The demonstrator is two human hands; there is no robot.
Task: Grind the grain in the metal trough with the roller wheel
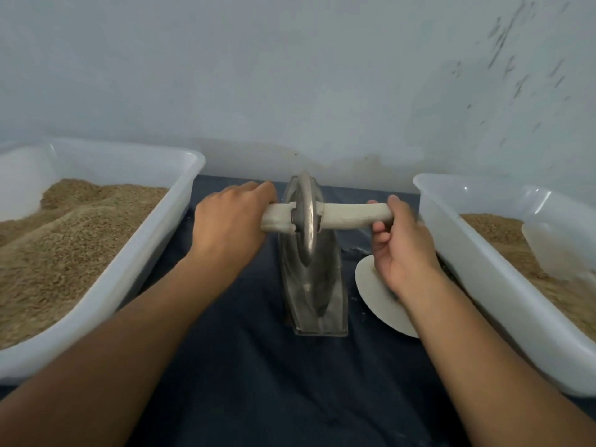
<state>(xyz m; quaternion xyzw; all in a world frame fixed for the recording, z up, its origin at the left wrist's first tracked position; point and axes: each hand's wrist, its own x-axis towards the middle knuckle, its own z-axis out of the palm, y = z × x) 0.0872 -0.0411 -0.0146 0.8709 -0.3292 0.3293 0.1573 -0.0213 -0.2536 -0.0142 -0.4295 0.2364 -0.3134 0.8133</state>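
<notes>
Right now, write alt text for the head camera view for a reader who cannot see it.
Two hands grip the pale handle on either side of a metal roller wheel, left hand and right hand, standing it in a narrow metal trough on a dark cloth. White tubs of grain flank it, and a white plate lies under the right wrist.

Trough between two tubs, wheel standing in it.

Set upright in the metal trough (314,301), toward its far end, the roller wheel (304,217); handle (348,216) run through it crosswise, left hand (230,222) on one end, right hand (398,243) on the other. Left of the trough, a tub (154,253) of grain (64,246); right, another tub (477,269), with a plate (377,295) lying between.
</notes>
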